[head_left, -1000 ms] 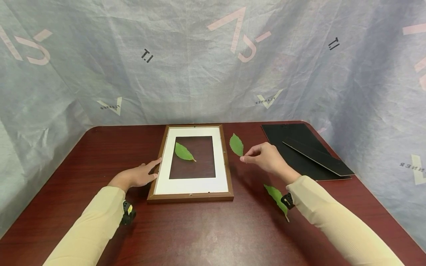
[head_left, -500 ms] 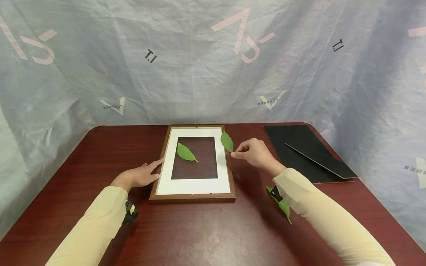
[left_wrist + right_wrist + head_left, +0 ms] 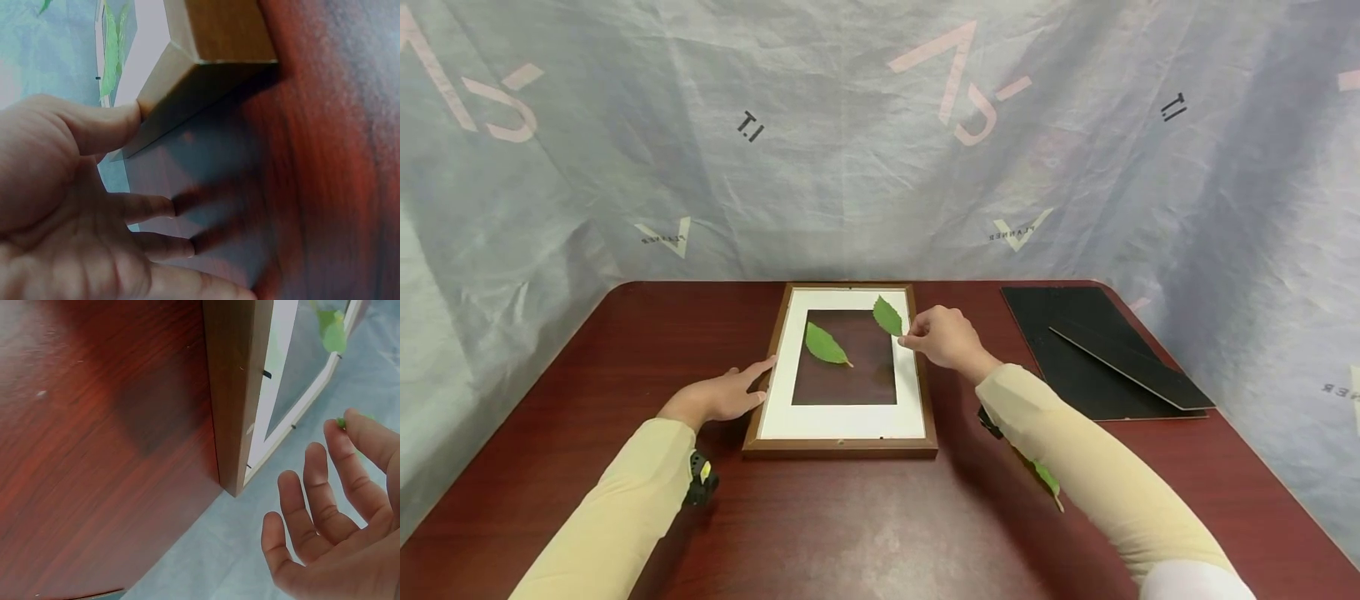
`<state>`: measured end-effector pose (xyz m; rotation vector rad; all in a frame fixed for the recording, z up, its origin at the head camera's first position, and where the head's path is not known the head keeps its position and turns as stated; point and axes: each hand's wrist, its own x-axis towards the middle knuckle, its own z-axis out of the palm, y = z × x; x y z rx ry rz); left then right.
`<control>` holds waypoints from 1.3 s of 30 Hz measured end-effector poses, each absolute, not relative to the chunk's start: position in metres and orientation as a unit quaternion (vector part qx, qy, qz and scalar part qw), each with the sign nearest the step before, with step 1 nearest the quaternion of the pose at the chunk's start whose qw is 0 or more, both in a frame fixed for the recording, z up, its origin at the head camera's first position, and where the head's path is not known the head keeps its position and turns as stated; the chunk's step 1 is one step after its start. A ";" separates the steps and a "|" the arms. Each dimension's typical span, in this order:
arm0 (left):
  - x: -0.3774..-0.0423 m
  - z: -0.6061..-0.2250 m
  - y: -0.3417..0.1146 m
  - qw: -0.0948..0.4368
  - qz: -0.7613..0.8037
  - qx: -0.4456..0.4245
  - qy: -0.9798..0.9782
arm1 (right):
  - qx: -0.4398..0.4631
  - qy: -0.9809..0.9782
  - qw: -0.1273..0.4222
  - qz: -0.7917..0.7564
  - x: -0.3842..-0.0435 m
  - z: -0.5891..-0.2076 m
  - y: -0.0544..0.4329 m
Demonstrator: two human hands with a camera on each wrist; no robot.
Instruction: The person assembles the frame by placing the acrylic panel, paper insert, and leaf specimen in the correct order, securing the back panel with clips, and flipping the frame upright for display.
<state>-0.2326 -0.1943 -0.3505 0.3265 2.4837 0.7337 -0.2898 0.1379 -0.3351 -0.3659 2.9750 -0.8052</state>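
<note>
A brown wooden picture frame (image 3: pixel 842 452) with a white mat (image 3: pixel 850 422) lies flat on the table. Inside the mat's window rests a green leaf (image 3: pixel 826 344). My right hand (image 3: pixel 949 338) pinches a second leaf (image 3: pixel 887 316) by its stem end, above the mat's upper right part. In the right wrist view that stem end (image 3: pixel 340 423) shows between thumb and index finger; the other fingers are spread. My left hand (image 3: pixel 722 394) touches the frame's left side with its fingers extended. The left wrist view shows its thumb (image 3: pixel 112 127) against the wooden edge.
Partly hidden under my right forearm, a third leaf (image 3: pixel 1047 478) lies on the table (image 3: pixel 850 533). At the right is a black backing board (image 3: pixel 1045 312) with a hinged stand flap (image 3: pixel 1131 367). A grey printed cloth (image 3: pixel 842 167) hangs behind the table.
My right hand has carried its leaf leftward, from beside the frame to over the mat. The forearm now covers more of the third leaf. My left hand has stayed at the frame's side.
</note>
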 end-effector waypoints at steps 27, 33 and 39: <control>-0.232 -0.352 -0.193 0.258 0.274 0.106 0.920 | -0.114 0.985 0.047 -0.122 -0.324 -0.351 0.084; -0.232 -0.351 -0.193 0.255 0.272 0.105 0.922 | -0.120 0.987 0.048 -0.096 -0.326 -0.349 0.076; -0.232 -0.351 -0.192 0.255 0.270 0.103 0.923 | -0.119 0.988 0.050 -0.082 -0.328 -0.350 0.072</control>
